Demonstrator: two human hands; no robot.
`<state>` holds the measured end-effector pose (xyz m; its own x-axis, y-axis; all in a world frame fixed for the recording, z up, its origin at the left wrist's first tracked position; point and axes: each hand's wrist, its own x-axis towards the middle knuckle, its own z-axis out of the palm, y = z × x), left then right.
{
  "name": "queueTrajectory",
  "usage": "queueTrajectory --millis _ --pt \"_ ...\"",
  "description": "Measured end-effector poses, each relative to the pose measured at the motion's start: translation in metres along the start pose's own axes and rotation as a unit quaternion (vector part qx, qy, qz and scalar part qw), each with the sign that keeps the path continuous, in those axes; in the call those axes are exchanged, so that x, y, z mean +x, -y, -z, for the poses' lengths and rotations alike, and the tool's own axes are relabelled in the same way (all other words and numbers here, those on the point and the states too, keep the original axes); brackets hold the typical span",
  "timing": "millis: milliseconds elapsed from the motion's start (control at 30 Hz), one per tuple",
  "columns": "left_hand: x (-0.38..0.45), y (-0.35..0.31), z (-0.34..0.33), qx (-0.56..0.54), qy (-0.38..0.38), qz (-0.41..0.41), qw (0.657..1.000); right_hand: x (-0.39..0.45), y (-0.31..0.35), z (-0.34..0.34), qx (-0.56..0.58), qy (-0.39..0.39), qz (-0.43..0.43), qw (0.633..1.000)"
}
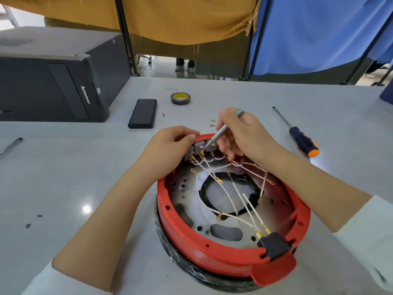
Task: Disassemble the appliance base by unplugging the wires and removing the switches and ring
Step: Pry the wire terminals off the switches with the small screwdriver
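Observation:
A round red appliance base point(191, 237) lies open side up on the grey table, wrapped in black below. White wires point(214, 188) with brass terminals cross its metal floor. Grey switches point(201, 149) sit in a row at the far rim. My left hand point(170, 145) grips the far rim and the leftmost switch. My right hand point(244, 137) holds a thin silver tool point(223, 133) like a pen, its tip at a switch terminal. A black plug socket point(274, 244) sits at the near rim. A black ring point(225, 192) lies around the centre hole.
A black and orange screwdriver point(302, 141) lies to the right. A roll of black tape point(180, 98), a black power bank point(143, 113) and small brass terminals point(212, 123) lie behind the base. A black computer case point(53, 81) lies far left. A pen point(10, 146) is at the left edge.

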<state>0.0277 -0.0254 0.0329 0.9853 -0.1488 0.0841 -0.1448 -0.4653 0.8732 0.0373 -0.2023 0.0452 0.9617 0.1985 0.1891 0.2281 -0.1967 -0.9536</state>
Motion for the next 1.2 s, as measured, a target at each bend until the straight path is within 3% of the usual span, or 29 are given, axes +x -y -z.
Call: queueTrajectory --millis 300,1200 --pt "-0.001 0.0 0.0 -0.008 0.006 -0.005 1.0 0.0 -0.009 -0.001 -0.117 -0.025 0.044 0.992" --pt "0.001 0.002 -0.002 0.012 0.008 -0.018 1.0 0.002 -0.004 -0.006 -0.187 0.005 0.029 0.982"
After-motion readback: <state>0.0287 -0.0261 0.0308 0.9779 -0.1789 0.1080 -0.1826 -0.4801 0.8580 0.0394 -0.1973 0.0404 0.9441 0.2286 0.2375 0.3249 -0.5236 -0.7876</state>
